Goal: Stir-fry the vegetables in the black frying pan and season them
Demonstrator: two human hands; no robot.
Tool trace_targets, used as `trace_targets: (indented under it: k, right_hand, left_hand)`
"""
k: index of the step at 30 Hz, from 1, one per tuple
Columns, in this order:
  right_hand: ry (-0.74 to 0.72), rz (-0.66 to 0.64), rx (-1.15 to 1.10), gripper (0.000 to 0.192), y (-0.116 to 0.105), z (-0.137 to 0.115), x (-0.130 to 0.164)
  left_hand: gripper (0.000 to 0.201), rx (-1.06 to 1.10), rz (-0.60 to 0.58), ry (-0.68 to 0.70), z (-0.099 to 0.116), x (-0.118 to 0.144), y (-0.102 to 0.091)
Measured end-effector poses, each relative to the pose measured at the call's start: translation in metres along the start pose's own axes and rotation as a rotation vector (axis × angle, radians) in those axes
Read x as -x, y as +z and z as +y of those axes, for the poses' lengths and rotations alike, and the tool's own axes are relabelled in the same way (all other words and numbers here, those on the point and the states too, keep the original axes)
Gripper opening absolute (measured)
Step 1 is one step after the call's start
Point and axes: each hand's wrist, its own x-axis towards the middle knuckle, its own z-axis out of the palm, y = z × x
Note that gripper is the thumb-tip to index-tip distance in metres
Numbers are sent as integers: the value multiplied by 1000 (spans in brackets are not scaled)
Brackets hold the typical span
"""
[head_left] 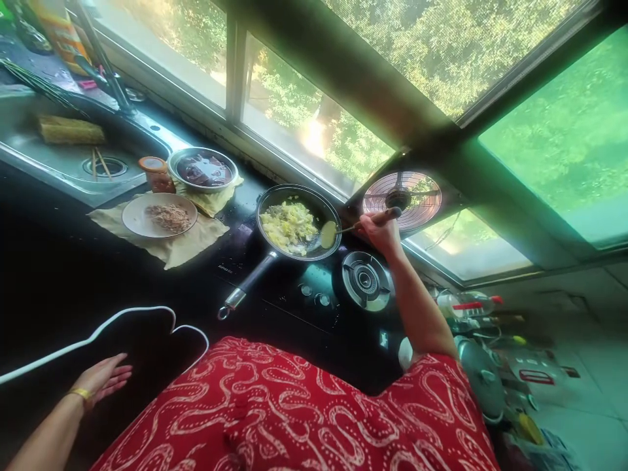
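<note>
While your right hand point(380, 229) closes around the dark handle of the spatula point(338, 230), its rounded blade rests at the right rim of the frying pan point(314, 199), touching the edge of the food. You hold the tool out at arm's length, fingers wrapped tight around the grip. The pan sits on the left burner of the black stove point(294, 288), and it holds a heap of pale yellow scrambled egg point(287, 226) that fills most of its base. Its long handle points back toward you and to the left, with nothing gripping it. Your left hand point(103, 378) is well apart from the pan, low at the left, fingers spread loosely open and holding nothing, resting just beside a white cord point(98, 327) on the dark counter. Just right of the pan lies the second burner point(366, 280), bare, and behind it a round fan point(402, 199) stands in the window. Left of the pan, on a yellowish cloth point(186, 245), a white plate point(132, 219) carries a small mound of brown minced food. Behind it a metal bowl point(203, 171) holds something dark, and a small orange-lidded jar point(156, 173) stands beside that. Farther left is the steel sink point(44, 157), with chopsticks lying in it.
</note>
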Motion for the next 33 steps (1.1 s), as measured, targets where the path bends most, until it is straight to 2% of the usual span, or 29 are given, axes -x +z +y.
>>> trace_targets:
  k: [3, 6, 9, 11, 13, 15, 20, 22, 24, 26, 28, 31, 33]
  right_hand:
    - [143, 126, -94, 13, -3, 35, -22]
    - [369, 207, -379, 13, 25, 75, -33]
    - [461, 114, -519, 13, 57, 100, -24]
    - [381, 19, -562, 15, 64, 106, -12]
    - [269, -57, -597, 16, 55, 101, 2]
    - [134, -141, -544, 19, 35, 88, 19]
    - [-256, -470, -109, 19, -21, 33, 82]
    - [-337, -568, 7, 15, -34, 15, 108]
    - [-358, -638, 69, 15, -39, 6, 128]
    - [-328, -666, 87, 19, -33, 7, 137]
    - [-271, -664, 99, 20, -16, 15, 136]
    - [-226, -634, 139, 16, 19, 30, 119]
    - [-239, -565, 147, 13, 39, 37, 105]
  left_hand:
    - [44, 122, 23, -79, -10, 4, 4]
    - [42, 146, 45, -101, -20, 10, 7]
    - [40, 183, 57, -100, -22, 19, 5]
    - [41, 180, 70, -96, -20, 26, 1]
    - [42, 155, 72, -82, -15, 32, -2]
    - [43, 115, 64, -79, -9, 35, -3]
    - [38, 32, 21, -54, 9, 28, 11]
    - [34, 10, -17, -31, 17, 26, 18]
    - [32, -10, -31, -5, 25, 26, 24]
    - [34, -45, -36, 0, 29, 28, 28]
    - [37, -80, -26, 49, 30, 29, 30]
    - [40, -124, -25, 149, 27, 28, 31]
    - [41, -156, -48, 123, 26, 24, 30]
